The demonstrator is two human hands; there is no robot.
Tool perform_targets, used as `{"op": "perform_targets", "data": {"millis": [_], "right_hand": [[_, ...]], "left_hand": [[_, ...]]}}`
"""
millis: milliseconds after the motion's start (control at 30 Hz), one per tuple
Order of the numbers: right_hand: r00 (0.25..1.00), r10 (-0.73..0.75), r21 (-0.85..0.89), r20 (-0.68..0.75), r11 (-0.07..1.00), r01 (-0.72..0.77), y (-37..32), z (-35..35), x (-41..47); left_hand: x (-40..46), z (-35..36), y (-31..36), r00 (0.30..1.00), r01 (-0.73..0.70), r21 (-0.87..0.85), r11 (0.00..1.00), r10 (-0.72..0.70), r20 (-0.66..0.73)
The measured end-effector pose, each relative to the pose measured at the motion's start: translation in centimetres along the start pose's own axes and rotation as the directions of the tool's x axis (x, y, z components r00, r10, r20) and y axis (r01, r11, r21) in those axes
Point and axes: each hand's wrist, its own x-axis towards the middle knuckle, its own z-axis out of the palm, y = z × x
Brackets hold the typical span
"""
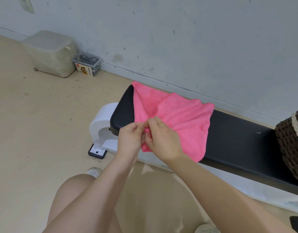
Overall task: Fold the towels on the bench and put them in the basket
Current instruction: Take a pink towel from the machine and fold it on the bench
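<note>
A pink towel (pixel 181 118) lies rumpled over the left end of the black padded bench (pixel 237 140), its near corner hanging off the front edge. My left hand (pixel 130 140) and my right hand (pixel 161 142) meet at the towel's near edge, both pinching the same bunched bit of cloth. A gold ring shows on my right hand. A dark woven basket (pixel 291 145) with a pale rim stands on the bench at the far right, cut off by the frame.
The bench runs along a grey wall on a white base (pixel 101 125). On the beige floor at the back left stand a grey cube stool (pixel 50 52) and a clear plastic box (pixel 86 64). My knees and shoes are below.
</note>
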Motion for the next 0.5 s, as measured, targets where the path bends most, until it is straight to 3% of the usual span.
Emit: {"op": "perform_targets", "data": {"millis": [100, 267, 500], "right_hand": [[1.000, -0.002, 0.108, 0.030, 0.994, -0.001, 0.6, 0.1, -0.5], [0.987, 0.119, 0.232, -0.110, 0.968, -0.091, 1.7, -2.2, -1.8], [0.897, 0.342, 0.370, -0.280, 0.901, -0.227, 6.3, -7.4, -5.2]], "left_hand": [[-0.2, 0.5, -0.1, 0.998, -0.001, 0.081, 0.997, 0.006, -0.066], [-1.4, 3.4, 2.7, 0.989, -0.117, 0.219, 0.969, 0.132, -0.058], [-5.7, 9.1, 6.8, 0.991, -0.059, -0.099, 0.993, 0.071, 0.115]]}}
